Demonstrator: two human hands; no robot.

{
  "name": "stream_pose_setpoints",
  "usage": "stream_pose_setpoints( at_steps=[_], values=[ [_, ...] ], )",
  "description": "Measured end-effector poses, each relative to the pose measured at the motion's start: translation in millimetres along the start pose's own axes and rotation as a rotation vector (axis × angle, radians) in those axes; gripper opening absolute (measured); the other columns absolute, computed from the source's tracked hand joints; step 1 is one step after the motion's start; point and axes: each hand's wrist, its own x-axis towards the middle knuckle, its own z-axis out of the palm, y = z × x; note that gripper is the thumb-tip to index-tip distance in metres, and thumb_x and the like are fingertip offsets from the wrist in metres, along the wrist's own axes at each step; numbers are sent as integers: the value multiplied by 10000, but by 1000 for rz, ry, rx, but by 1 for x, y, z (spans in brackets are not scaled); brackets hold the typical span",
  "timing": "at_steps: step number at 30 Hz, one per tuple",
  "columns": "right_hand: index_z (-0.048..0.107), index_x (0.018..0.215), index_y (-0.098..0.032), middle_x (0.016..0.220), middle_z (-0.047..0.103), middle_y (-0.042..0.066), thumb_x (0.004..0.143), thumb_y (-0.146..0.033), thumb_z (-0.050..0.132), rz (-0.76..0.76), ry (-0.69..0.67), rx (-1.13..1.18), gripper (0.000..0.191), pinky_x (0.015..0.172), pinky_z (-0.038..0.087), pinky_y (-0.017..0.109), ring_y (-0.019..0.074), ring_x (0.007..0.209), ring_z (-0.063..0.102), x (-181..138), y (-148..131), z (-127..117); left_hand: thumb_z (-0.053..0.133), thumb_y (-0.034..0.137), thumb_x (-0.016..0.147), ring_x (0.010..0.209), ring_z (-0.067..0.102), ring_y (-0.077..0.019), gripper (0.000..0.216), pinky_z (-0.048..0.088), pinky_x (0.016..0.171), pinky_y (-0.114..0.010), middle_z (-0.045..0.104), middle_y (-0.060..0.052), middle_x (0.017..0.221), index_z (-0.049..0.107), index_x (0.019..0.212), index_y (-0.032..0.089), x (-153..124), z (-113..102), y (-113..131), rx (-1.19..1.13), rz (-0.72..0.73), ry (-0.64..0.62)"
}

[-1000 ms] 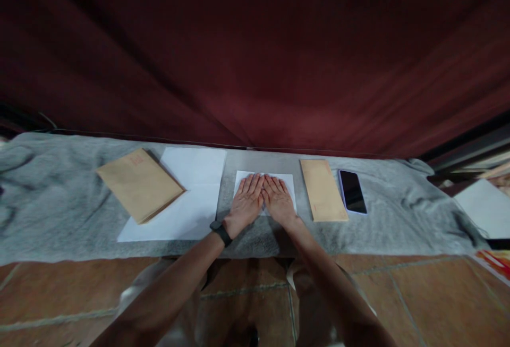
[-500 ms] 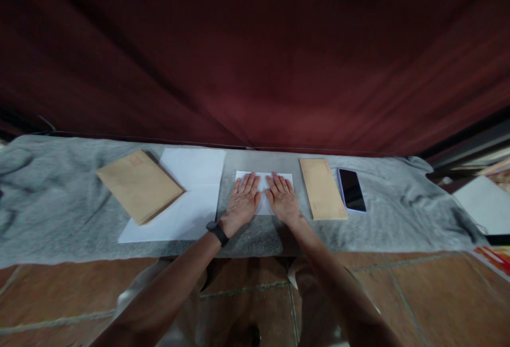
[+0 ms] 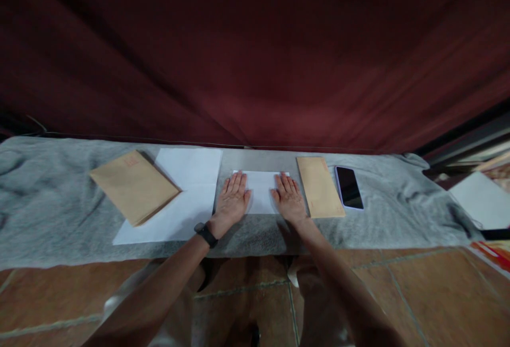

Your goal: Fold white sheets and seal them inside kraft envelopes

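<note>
A small folded white paper (image 3: 261, 192) lies on the grey cloth (image 3: 48, 203) in front of me. My left hand (image 3: 231, 202), with a black wristband, lies flat with fingers stretched over the paper's left edge. My right hand (image 3: 289, 200) lies flat on the paper's right edge, fingers out. The bare middle of the paper shows between the two hands. Neither hand holds anything.
A brown envelope (image 3: 320, 186) and a dark phone (image 3: 348, 187) lie right of the paper. To the left, a stack of brown envelopes (image 3: 133, 186) rests on large white sheets (image 3: 187, 187). A dark red curtain (image 3: 255, 54) hangs behind. Tiled floor (image 3: 418, 294) is below.
My hands started side by side on the middle of the paper and have slid apart, left hand leftward and right hand rightward, to its two edges.
</note>
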Motion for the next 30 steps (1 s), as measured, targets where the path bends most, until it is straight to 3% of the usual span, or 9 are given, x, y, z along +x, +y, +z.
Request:
stream_pose_setpoints(
  at_steps=[6, 12, 15, 23, 30],
  values=[
    [438, 1518, -58, 1580, 431, 179, 1052, -351, 390, 20, -10, 0, 552, 1204, 301, 462, 296, 1448, 428, 2, -1, -7, 295, 318, 1026, 1518, 321, -287, 587, 204, 1268, -493, 411, -189, 1588, 425, 1513, 17, 5, -7, 0, 2, -39, 50],
    [485, 1484, -47, 1551, 474, 183, 1045, -260, 369, 41, -36, 8, 501, 1195, 317, 445, 289, 1424, 461, 8, -5, -16, 284, 298, 1040, 1523, 314, -226, 551, 248, 1267, -445, 408, -128, 1605, 417, 1528, 80, 11, -4, 39, -111, 214, 60],
    [482, 1486, -48, 1556, 467, 182, 1043, -246, 358, 50, -58, 9, 501, 1189, 326, 445, 289, 1427, 457, 8, -6, -17, 288, 323, 1045, 1525, 311, -228, 557, 257, 1262, -447, 410, -130, 1604, 404, 1534, 85, 14, 7, 52, -130, 229, 46],
    [458, 1506, -57, 1575, 440, 178, 1047, -264, 351, 63, -100, 1, 515, 1191, 324, 444, 291, 1439, 443, 9, -6, -17, 289, 383, 1052, 1548, 244, -250, 602, 190, 1283, -451, 336, -144, 1637, 382, 1543, 46, 30, 19, 48, -100, 174, 23],
    [444, 1516, -71, 1589, 423, 166, 1051, -257, 361, 68, -112, -8, 508, 1185, 327, 424, 273, 1451, 427, 8, -6, -19, 342, 387, 1038, 1546, 251, -257, 615, 201, 1276, -460, 347, -160, 1633, 352, 1556, 57, 12, 11, 51, -63, 216, 5]
  ],
)
